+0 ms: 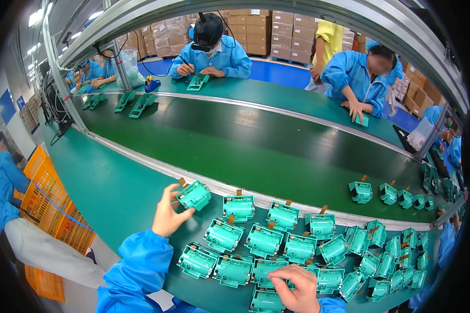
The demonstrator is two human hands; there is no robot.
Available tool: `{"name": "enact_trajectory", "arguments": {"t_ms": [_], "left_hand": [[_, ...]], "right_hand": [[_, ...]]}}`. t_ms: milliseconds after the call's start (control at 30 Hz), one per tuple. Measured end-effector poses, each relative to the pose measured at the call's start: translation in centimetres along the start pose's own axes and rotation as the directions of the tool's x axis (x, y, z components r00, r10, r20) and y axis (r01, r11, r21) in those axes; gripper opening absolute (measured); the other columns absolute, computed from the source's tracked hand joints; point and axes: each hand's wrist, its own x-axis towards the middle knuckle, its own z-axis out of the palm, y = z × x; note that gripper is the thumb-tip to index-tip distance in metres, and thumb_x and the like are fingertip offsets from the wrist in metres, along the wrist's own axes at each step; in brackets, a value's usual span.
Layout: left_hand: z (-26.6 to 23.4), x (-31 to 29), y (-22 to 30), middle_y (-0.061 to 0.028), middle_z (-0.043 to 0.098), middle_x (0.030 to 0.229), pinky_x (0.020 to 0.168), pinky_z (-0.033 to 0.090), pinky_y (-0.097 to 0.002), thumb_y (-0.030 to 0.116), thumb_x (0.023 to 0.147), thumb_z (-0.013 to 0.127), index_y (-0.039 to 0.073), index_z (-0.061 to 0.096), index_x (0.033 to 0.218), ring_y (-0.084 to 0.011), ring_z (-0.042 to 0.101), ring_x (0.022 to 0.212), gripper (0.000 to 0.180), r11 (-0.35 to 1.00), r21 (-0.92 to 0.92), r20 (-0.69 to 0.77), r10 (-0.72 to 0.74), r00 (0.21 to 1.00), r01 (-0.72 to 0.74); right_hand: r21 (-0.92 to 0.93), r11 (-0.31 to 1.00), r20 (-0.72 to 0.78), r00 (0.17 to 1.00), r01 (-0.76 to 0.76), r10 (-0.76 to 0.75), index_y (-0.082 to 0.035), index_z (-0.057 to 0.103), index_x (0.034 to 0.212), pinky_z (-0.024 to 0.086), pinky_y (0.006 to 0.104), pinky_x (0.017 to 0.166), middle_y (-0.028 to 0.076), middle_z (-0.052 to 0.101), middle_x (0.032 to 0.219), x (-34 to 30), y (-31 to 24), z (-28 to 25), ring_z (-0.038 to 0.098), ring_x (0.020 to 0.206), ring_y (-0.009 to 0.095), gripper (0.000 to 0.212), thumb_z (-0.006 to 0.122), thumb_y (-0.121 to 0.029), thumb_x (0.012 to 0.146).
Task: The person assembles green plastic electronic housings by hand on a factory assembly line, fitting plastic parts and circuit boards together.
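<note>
My left hand (168, 213) grips a green plastic housing (194, 196) between thumb and fingers, above the bench near the belt's edge. A small brown tab sticks up from that housing. Lower right, my right hand (296, 288) hovers over or touches the front rows, fingers curled and thumb drawn in. Whatever it may hold is hidden. Close to it lie another green housing (267, 271) and a housing (266, 301) at the bench's near side. Many similar housings, such as one (223, 235) between my hands, rest in rows, several with brown tabs.
Beyond the bench (109, 177) runs a dark green conveyor belt (235, 141) behind a metal rail. More housings (360, 192) sit on it at the right. Across it, one person (211, 55) works with a tool and another (361, 83) handles a green part. Orange crates (57, 208) stand left.
</note>
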Motion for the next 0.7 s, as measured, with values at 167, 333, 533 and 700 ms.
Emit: {"name": "enact_trajectory", "arguments": {"t_ms": [167,333,533,700], "left_hand": [[0.5,-1.2,7.8,-0.013,0.04,0.117,0.093,0.034,-0.0395,0.0,0.056,0.069,0.008,0.023,0.124,-0.0227,0.039,0.112,0.083,0.937,-0.318,0.246,0.232,0.941,-0.148],[2.8,-4.8,11.3,-0.0129,0.036,0.123,0.099,0.028,-0.039,0.002,0.057,0.072,0.004,0.03,0.123,-0.0261,0.032,0.12,0.079,0.893,-0.387,0.467,0.403,0.787,-0.228],[6.0,-4.9,12.0,-0.0138,0.034,0.126,0.1,0.028,-0.0384,0.002,0.059,0.071,0.003,0.03,0.123,-0.0259,0.031,0.121,0.076,0.859,-0.497,0.548,0.424,0.721,-0.127],[6.7,-5.0,11.6,-0.013,0.035,0.126,0.1,0.028,-0.0385,0.002,0.058,0.072,0.006,0.028,0.123,-0.0268,0.029,0.123,0.078,0.823,-0.542,0.52,0.487,0.702,-0.17]], "right_hand": [[0.142,0.974,-0.088,0.978,-0.178,0.192,0.001,0.057,0.089,0.043,0.0225,0.059,0.008,0.058,0.081,-1.0,-0.2,-0.4,0.053,0.067,0.011,0.011,0.054,0.0,0.079],[0.706,0.623,0.122,0.924,-0.337,0.362,0.003,0.029,0.125,0.04,0.0343,0.086,0.015,0.045,0.117,-0.1,1.7,0.0,0.047,0.105,0.021,0.053,0.053,-0.017,0.083],[0.854,0.34,0.206,0.857,-0.393,0.471,0.004,0.026,0.127,0.038,0.0374,0.088,0.011,0.044,0.12,-0.5,2.3,-0.8,0.046,0.107,0.02,0.055,0.05,-0.022,0.085],[0.907,0.177,0.258,0.836,-0.383,0.485,0.003,0.032,0.124,0.036,0.0383,0.091,0.01,0.046,0.117,-0.9,2.5,-0.7,0.046,0.107,0.02,0.05,0.051,-0.021,0.084]]}}
